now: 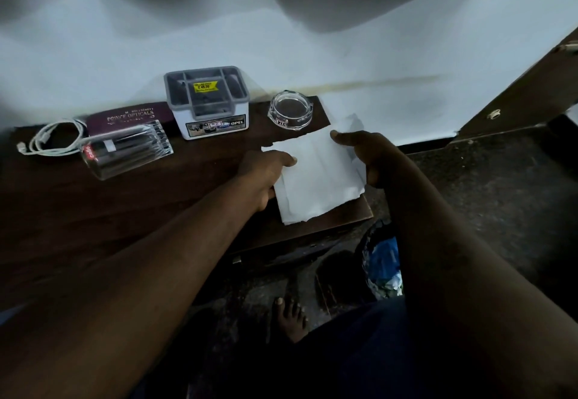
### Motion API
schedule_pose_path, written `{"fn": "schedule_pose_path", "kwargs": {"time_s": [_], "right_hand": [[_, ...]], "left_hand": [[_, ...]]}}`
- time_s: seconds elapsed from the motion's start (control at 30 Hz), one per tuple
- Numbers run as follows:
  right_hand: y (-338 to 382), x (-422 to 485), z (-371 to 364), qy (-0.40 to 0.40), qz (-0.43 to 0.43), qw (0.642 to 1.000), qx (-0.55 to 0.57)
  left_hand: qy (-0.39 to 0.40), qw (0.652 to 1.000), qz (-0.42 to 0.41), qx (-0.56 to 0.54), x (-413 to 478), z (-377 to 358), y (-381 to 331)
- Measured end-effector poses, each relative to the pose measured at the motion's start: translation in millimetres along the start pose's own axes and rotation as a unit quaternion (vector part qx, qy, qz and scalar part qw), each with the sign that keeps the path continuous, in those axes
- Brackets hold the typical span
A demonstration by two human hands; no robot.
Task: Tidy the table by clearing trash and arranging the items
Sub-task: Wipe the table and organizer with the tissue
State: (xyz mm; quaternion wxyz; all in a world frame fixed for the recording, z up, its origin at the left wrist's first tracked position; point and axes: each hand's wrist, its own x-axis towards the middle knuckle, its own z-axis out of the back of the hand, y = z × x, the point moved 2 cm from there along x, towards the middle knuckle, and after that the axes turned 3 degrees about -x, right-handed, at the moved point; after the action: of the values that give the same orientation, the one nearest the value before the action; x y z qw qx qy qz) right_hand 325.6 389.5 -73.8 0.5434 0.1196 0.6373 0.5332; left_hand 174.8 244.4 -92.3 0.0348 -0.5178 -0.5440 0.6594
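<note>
white crumpled paper sheet [316, 179]: at the right end of the dark brown wooden bench [93, 211], over its front right corner, torn along the top edge. it looks slightly lifted off the surface, but the dim light makes that hard to confirm.

left grip [266, 173]: pinching the sheet's left edge, thumb on top, the other fingers tucked beneath and out of sight.

right grip [372, 157]: pinching the sheet's upper right edge, thumb on the near face, the other fingers curled behind the paper.

clear round glass ashtray [291, 110]: upright, just behind the sheet, near the wall, apart from both grips.

white and grey plastic organiser box [208, 101]: left of the ashtray, upright, open compartments on top, yellow price sticker in the middle one.

clear glass tumbler [125, 151]: on its side, left of the box, red label near the rim.

maroon spectacle case [131, 117]: flat behind the tumbler, touching or nearly so.

white coiled cable [50, 139]: far left end, beside the tumbler and the case.

dark bin with blue plastic inside [383, 261]: on the floor below the bench's right corner, partly hidden by the right forearm.
</note>
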Motion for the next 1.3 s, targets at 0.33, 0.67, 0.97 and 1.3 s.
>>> {"fn": "schedule_pose_path", "kwargs": {"time_s": [0.33, 0.67, 0.97, 1.3], "right_hand": [[10, 10, -5, -0.144, 0.103, 0.947, -0.267], [-3, 15, 6, -0.194, 0.041, 0.925, -0.325], [-10, 7, 16, -0.171, -0.031, 0.956, -0.236], [-5, -3, 6, -0.087, -0.112, 0.965, -0.220]], "left_hand": [[-0.112, 0.832, -0.190, 0.509, -13, 31, -15], [-0.074, 0.985, -0.090, 0.124, -17, 14, 0], [-0.021, 1.000, 0.015, -0.011, -6, 2, 3], [-0.002, 0.988, -0.039, 0.153, -2, -4, 1]]}}
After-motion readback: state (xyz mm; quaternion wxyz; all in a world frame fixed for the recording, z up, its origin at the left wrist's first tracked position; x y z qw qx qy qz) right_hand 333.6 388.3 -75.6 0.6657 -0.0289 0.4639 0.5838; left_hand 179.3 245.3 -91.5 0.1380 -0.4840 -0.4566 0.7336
